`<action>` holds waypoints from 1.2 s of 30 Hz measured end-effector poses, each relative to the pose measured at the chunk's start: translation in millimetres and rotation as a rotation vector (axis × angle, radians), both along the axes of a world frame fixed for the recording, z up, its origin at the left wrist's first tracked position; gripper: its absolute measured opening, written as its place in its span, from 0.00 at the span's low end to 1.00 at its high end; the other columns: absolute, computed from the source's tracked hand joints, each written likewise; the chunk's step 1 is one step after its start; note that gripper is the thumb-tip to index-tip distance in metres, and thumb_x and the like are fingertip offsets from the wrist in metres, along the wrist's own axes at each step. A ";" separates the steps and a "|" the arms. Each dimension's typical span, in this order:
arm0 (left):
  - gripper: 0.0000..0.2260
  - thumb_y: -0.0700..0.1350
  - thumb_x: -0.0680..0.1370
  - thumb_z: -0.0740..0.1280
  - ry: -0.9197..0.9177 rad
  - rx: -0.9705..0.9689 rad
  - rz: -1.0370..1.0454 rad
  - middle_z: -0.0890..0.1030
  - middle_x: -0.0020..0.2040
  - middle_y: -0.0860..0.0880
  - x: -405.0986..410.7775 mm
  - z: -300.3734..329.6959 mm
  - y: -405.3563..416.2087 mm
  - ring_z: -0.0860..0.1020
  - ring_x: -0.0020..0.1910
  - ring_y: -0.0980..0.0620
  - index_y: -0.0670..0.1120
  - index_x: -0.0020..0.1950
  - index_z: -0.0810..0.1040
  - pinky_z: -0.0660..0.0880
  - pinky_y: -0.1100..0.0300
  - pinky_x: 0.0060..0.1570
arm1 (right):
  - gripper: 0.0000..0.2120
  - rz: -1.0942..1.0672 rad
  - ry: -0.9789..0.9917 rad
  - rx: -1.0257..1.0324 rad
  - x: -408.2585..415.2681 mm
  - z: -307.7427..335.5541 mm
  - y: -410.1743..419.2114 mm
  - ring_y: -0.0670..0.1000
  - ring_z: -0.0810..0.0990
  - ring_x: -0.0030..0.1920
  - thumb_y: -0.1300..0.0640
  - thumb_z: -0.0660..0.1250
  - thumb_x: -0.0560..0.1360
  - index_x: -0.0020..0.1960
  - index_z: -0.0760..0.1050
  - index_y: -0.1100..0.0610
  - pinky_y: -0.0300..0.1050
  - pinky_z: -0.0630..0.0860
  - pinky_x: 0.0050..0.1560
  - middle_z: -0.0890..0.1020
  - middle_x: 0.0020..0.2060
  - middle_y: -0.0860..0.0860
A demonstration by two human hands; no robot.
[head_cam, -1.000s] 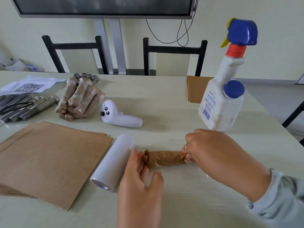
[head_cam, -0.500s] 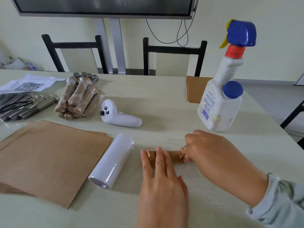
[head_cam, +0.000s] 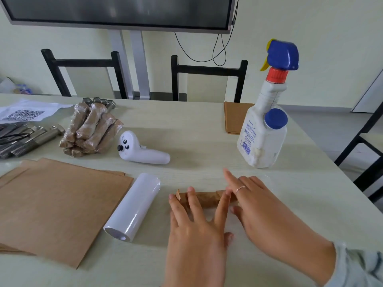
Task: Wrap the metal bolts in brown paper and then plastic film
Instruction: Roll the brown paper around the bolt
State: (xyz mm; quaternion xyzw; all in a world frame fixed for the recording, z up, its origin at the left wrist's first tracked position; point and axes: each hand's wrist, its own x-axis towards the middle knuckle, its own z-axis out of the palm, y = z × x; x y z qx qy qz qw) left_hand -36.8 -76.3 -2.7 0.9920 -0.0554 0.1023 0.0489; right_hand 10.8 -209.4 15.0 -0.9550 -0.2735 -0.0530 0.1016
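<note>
Flat grip: both hands (head_cam: pixel 199 230) press the paper-wrapped bolt (head_cam: pixel 207 200) beside the film roll (head_cam: pixel 134 206).

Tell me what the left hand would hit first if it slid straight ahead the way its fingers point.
The left hand already lies flat on the paper-wrapped bolt. Beyond it lies bare table; farther on, probably the white controller, though depth is unclear.

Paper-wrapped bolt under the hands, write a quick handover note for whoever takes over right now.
Left hand: flat, fingers pressing the paper-wrapped bolt.
Right hand: open, fingers resting on its right end.
Plastic film roll lies just left; brown paper sheets beyond it.
Done: finished bundles piled at the back.
Left: film this bolt, then wrap the bare bolts.
</note>
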 end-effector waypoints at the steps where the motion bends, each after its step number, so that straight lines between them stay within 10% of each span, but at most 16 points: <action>1: 0.35 0.58 0.45 0.82 -0.016 0.004 0.000 0.81 0.48 0.32 -0.1 -1.6 -0.9 0.79 0.42 0.25 0.54 0.51 0.84 0.78 0.46 0.27 | 0.33 -0.039 0.140 0.110 1.9 2.9 -3.3 0.39 0.65 0.59 0.57 0.60 0.79 0.76 0.45 0.48 0.24 0.58 0.58 0.70 0.57 0.40; 4: 0.30 0.56 0.46 0.83 -0.033 -0.010 -0.004 0.81 0.48 0.31 0.0 -4.7 -2.0 0.78 0.42 0.25 0.54 0.47 0.85 0.78 0.44 0.28 | 0.26 -0.204 0.233 0.425 6.5 7.6 -24.1 0.33 0.74 0.50 0.56 0.63 0.77 0.71 0.59 0.40 0.21 0.64 0.48 0.75 0.51 0.35; 9: 0.30 0.55 0.47 0.83 -0.055 -0.035 0.008 0.81 0.48 0.32 1.1 -8.5 -1.7 0.78 0.42 0.25 0.52 0.48 0.85 0.78 0.43 0.28 | 0.23 -0.542 0.039 -0.072 12.6 -6.5 -52.5 0.49 0.65 0.63 0.44 0.57 0.79 0.71 0.66 0.52 0.39 0.63 0.60 0.68 0.61 0.48; 14: 0.30 0.54 0.48 0.83 -0.075 -0.038 0.008 0.81 0.47 0.32 2.4 -7.9 -1.7 0.78 0.41 0.24 0.52 0.49 0.85 0.77 0.43 0.26 | 0.02 -0.525 0.088 0.078 14.3 -6.1 -47.3 0.49 0.67 0.55 0.51 0.60 0.78 0.49 0.72 0.46 0.37 0.57 0.44 0.69 0.49 0.46; 21: 0.31 0.53 0.49 0.83 -0.088 -0.041 0.003 0.81 0.48 0.32 0.6 -7.9 -0.7 0.78 0.43 0.24 0.52 0.52 0.85 0.77 0.43 0.27 | 0.10 -0.532 0.111 0.181 18.9 0.1 -44.5 0.47 0.72 0.41 0.58 0.55 0.80 0.41 0.65 0.48 0.43 0.62 0.38 0.72 0.43 0.47; 29: 0.29 0.54 0.49 0.82 -0.069 -0.034 0.006 0.82 0.47 0.34 -0.4 -4.9 0.2 0.79 0.42 0.26 0.52 0.49 0.85 0.77 0.45 0.25 | 0.05 -0.419 0.489 0.978 34.0 18.3 -11.4 0.41 0.74 0.26 0.63 0.57 0.80 0.47 0.69 0.56 0.35 0.73 0.30 0.83 0.33 0.48; 36: 0.29 0.54 0.47 0.83 -0.057 -0.010 0.012 0.82 0.47 0.34 -0.2 -0.2 1.9 0.79 0.42 0.27 0.51 0.47 0.86 0.77 0.48 0.24 | 0.09 -0.183 0.436 0.640 31.3 14.5 19.2 0.41 0.78 0.31 0.61 0.60 0.79 0.49 0.69 0.46 0.33 0.73 0.33 0.82 0.36 0.47</action>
